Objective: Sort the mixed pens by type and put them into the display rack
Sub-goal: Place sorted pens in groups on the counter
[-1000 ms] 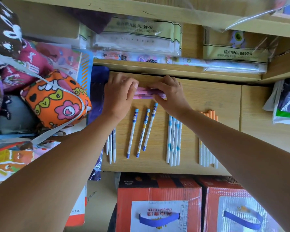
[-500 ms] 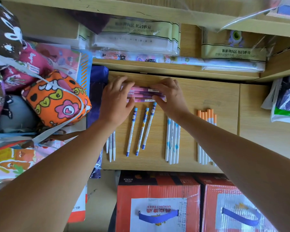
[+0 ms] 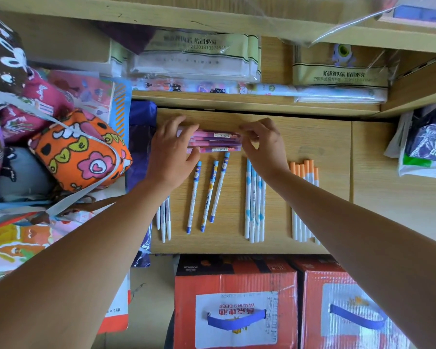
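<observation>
On the wooden tabletop, toward the back, a stack of pink pens lies crosswise, and both hands are clamped on it: left hand wraps the left end, right hand pinches the right end. Closer in, sorted groups lie lengthwise: white pens partly under the left wrist, three blue-capped pens, blue-and-white pens, orange-capped pens. Red beer boxes sit below.

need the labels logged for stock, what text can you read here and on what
"YANJING BEER", upside down: left red box.
"ove", on hearts: orange bag.
Barcode labels on the pink pens: too small to read.
Chinese print and numbers on the shelf packets: too blurred.
</observation>
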{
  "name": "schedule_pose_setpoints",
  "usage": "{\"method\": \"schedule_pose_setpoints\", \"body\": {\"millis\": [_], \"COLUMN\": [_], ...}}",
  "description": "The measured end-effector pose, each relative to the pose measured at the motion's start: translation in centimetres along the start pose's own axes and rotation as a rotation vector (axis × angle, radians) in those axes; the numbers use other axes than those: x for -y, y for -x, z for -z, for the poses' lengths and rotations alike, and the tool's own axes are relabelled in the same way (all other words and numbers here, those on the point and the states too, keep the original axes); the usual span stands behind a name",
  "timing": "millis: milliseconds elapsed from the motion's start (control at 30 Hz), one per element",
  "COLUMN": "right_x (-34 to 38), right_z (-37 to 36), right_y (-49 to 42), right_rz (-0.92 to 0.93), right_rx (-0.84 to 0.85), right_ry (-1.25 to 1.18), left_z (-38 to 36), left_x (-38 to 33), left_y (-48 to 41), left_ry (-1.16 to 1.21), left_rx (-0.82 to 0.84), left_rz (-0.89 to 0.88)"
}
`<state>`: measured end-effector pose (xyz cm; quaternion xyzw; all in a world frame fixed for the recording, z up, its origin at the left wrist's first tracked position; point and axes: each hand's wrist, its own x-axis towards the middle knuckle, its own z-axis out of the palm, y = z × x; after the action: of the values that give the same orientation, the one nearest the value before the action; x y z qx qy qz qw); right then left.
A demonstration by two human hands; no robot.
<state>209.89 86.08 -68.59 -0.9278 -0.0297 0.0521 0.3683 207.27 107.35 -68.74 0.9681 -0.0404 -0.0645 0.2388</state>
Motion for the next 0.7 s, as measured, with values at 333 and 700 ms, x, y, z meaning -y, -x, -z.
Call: {"method": "schedule_pose_setpoints", "body": {"millis": [333,700], "right_x": [1.0,1.1], "right_z": [-0.3,2.4], "right_y": [-0.1,1.8], "right_rz": [-0.014,-0.026], "right_rx": [0.101,0.119], "right_ry": [-0.017,-0.02], "left_z": [0.2,1.6], "left_x": [-0.5,-2.3], "left_y": [0.2,0.2], "left_ry": [-0.015,-0.058], "left_rx": [0.047,-0.04], "left_rz": [-0.003,-0.104]}}
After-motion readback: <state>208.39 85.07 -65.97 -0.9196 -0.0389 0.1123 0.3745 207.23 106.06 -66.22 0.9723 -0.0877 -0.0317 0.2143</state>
